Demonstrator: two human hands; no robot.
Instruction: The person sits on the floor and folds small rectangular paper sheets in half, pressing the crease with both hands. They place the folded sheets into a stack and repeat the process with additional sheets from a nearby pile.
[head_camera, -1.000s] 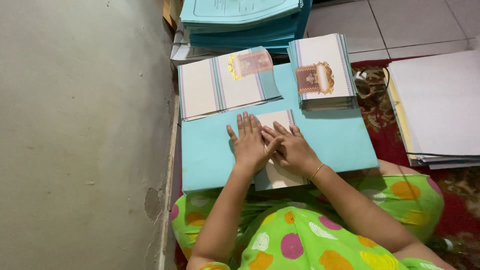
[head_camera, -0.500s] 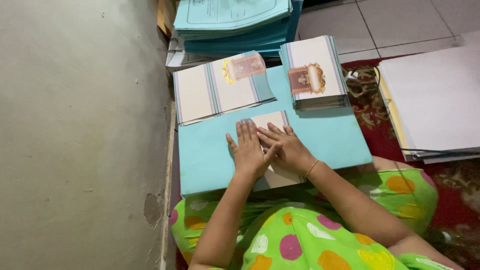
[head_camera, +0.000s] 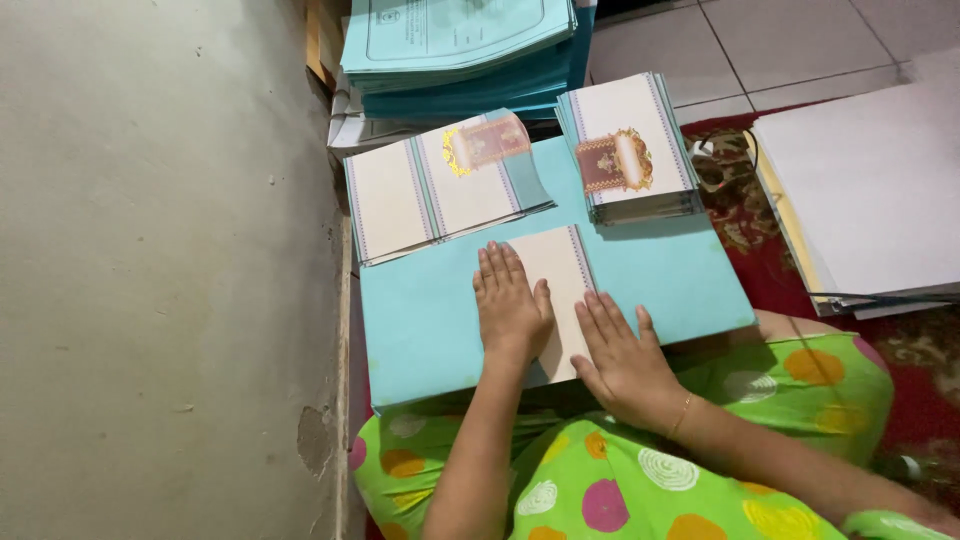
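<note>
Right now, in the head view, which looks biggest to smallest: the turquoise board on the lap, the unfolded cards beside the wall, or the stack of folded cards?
1. turquoise board
2. unfolded cards
3. stack of folded cards, though farther from the camera

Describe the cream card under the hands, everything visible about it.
The cream card looks like thin paper or cardstock, plain with a narrow striped band along its right edge. It lies flat, slightly tilted, on a light blue board across the person's lap. The left hand presses flat on its left part; the right hand lies over its right edge and lower corner, hiding part of it.
</note>
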